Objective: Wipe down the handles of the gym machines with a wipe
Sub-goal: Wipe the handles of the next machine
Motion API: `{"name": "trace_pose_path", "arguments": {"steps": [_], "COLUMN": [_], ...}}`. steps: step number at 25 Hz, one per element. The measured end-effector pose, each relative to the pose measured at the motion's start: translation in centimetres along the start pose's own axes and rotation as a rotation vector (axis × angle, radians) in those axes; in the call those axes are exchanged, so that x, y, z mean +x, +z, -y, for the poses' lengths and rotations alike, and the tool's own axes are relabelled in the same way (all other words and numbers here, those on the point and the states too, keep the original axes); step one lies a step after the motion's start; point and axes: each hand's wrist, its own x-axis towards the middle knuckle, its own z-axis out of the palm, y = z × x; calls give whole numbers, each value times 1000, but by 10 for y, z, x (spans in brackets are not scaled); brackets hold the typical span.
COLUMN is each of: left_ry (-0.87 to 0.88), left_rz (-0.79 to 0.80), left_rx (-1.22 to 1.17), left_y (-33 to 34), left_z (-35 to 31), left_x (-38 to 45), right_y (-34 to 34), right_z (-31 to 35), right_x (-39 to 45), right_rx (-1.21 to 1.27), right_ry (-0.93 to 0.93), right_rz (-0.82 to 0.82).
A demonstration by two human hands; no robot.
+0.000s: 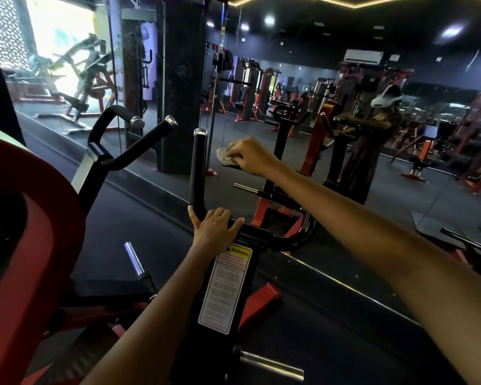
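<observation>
The right hand (250, 155) grips the soft, limp wipe (226, 157) bunched around a rigid handle (235, 165), while the left hand (215, 227) rests open, bracing the frame (264, 234).

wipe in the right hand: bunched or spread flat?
Bunched. The wipe shows as a crumpled wad under the right hand's curled fingers, against the handle.

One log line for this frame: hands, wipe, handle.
right hand: presses wipe on far handle | left hand: rests on machine frame | upright handle: untouched
</observation>
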Motion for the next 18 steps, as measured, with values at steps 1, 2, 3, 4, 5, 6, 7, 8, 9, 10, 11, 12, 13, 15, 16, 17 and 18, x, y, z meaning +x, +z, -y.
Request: {"name": "trace_pose_path", "arguments": {"steps": [1, 2, 3, 4, 5, 6, 7, 8, 9, 10, 11, 12, 13, 15, 16, 17, 18], "left_ry": [-1, -2, -4, -5, -6, -4, -1, 5, 10, 17, 25, 36, 50, 79, 87, 89, 88], "left_rz": [-1, -3, -2, 0, 0, -2, -5, -13, -24, -33, -34, -33, -33, -43, -46, -40, -29], "left_rx": [-1, -3, -5, -4, -2, -1, -5, -12, -17, -15, -8, 1, 4, -5, -7, -7, -5], "left_y": [0, 0, 0, -1, -1, -1, -1, -1, 0, 0, 1, 1, 2, 3, 3, 3, 2], "left_z": [0, 0, 0, 0, 0, 0, 1, 1, 2, 3, 3, 4, 4, 5, 4, 4, 3], "left_x": [-1, -1, -1, -2, -2, -2, -2, -3, -3, -3, -3, -3, -2, 0, 1, 1, 1], "right_y": [-2, -5, -9, -13, -17, -21, -24, -27, -30, -34, -37, -38, -39, -35, -32, -28, -22], "right_z": [-2, -5, -10, -14, -18, -22, -26, -28, -32, -36, -40, -42, -45, -51, -51, -50, -47], "right_x": [-6, -13, -21, -29, -36, -42, -48, -55, -63, -71, -80, -90, -101, -126, -140, -152, -163], "right_rx": [-3, -13, -37, -71, -106, -142, -179, -213, -239, -259, -271, -294, -338, -448, -484, -511, -538], "right_ry": [-3, -17, -42, -64, -80, -88, -90, -84, -79, -73, -75, -93, -123, -140, -111, -78, -50], "right_rz": [9, 24, 41, 61, 77, 93, 110, 124, 128, 127, 118, 97, 63, -15, -45, -81, -116]}}
